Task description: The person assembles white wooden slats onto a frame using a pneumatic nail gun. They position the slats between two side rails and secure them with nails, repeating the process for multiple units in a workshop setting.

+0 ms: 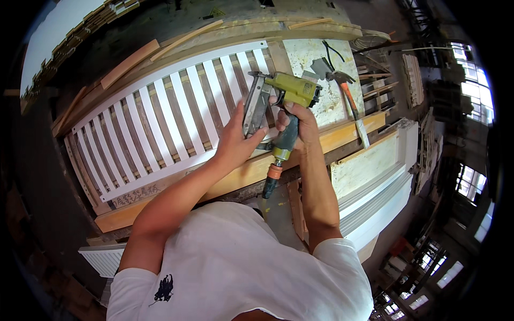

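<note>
Biggest thing first: the tabletop (342,136), a long plank bench cluttered with timber offcuts, carries a white slatted panel (160,120) lying flat and slanting across it, so its slats face up and are easy to reach. A hammer (348,96) lies off to the right on a pale board, well apart from the work but within arm's reach.

Now the nailer (286,99), yellow-green, held above the panel's right end. Its nose points down toward the slats, and its hose fitting hangs off the near edge so the line stays clear. The right hand (300,120) is clenched round the grip, carrying the weight. The left hand (238,136) presses fingers against the grey magazine, steadying the tool rather than gripping it.
</note>
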A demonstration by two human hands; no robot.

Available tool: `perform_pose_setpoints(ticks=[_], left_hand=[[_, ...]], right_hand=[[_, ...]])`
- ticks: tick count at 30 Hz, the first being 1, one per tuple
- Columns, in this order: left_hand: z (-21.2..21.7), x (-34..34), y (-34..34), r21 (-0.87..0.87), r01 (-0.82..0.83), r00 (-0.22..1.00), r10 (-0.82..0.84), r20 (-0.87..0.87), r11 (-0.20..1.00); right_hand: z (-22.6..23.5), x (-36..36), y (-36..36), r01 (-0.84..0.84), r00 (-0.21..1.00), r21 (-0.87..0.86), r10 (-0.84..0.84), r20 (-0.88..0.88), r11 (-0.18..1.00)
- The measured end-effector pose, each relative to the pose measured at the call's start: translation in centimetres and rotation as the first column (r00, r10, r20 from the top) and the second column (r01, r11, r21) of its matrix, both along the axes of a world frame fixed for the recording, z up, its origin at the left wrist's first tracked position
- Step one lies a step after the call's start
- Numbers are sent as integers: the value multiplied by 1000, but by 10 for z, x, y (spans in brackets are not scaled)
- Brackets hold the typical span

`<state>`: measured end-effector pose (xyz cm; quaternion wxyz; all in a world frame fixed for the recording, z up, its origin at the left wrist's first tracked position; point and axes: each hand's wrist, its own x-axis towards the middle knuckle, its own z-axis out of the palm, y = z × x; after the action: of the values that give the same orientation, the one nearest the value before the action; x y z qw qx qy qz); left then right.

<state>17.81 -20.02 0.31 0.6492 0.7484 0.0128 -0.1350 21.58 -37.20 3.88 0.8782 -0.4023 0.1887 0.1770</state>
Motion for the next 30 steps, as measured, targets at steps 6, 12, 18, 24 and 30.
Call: perform_pose_setpoints(ticks=[6, 12, 18, 24, 30], left_hand=[[-3, 52, -56, -528, -36, 989, -46, -141, 849], [-37, 111, -63, -51, 2, 996, -7, -93, 999], [-36, 125, -58, -39, -55, 994, 51, -98, 998], [-38, 126, -57, -35, -62, 991, 58, -122, 997], [-46, 124, -58, -26, -95, 994, 93, -59, 995]], right_hand=[[51, 58, -10, -158, 987, -599, 136, -82, 785], [25, 116, -9, -235, 966, -699, 242, -91, 675], [14, 136, 1, -322, 941, -720, 290, -173, 615], [12, 139, 2, -324, 941, -692, 291, -169, 645], [6, 141, 5, -297, 950, -706, 271, -153, 643]])
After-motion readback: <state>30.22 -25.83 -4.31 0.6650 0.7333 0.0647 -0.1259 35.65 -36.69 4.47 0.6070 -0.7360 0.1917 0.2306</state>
